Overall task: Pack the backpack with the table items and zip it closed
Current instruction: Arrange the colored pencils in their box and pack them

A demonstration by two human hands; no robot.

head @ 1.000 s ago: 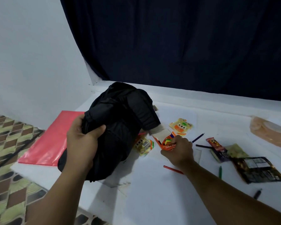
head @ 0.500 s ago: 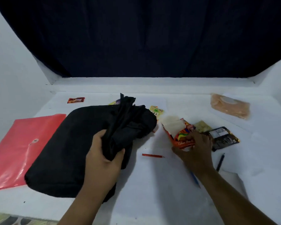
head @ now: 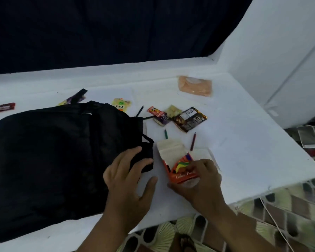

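Note:
A black backpack (head: 49,157) lies flat on the white table (head: 235,142), filling the left half. My left hand (head: 129,180) rests on its right end with fingers spread, touching a black strap. My right hand (head: 200,180) grips an orange colour-pencil box (head: 178,168) whose flap stands open. Loose pencils lie near the box: a green pencil (head: 166,134) and a dark red pencil (head: 193,141). Behind them are a dark snack packet (head: 189,119), a red-purple wrapper (head: 157,114) and a yellow sachet (head: 120,104).
An orange wipes pack (head: 195,85) sits far back. A red candy bar (head: 2,108) and a purple-yellow wrapper (head: 73,99) lie behind the backpack. The table's near edge runs just below my hands, with patterned floor beyond. A phone (head: 309,136) lies off the table at right.
The view has swung right, so the red folder is out of sight. The backpack went from upright to flat. My left hand loosened from a bunched grip to a spread rest. The right hand keeps the box.

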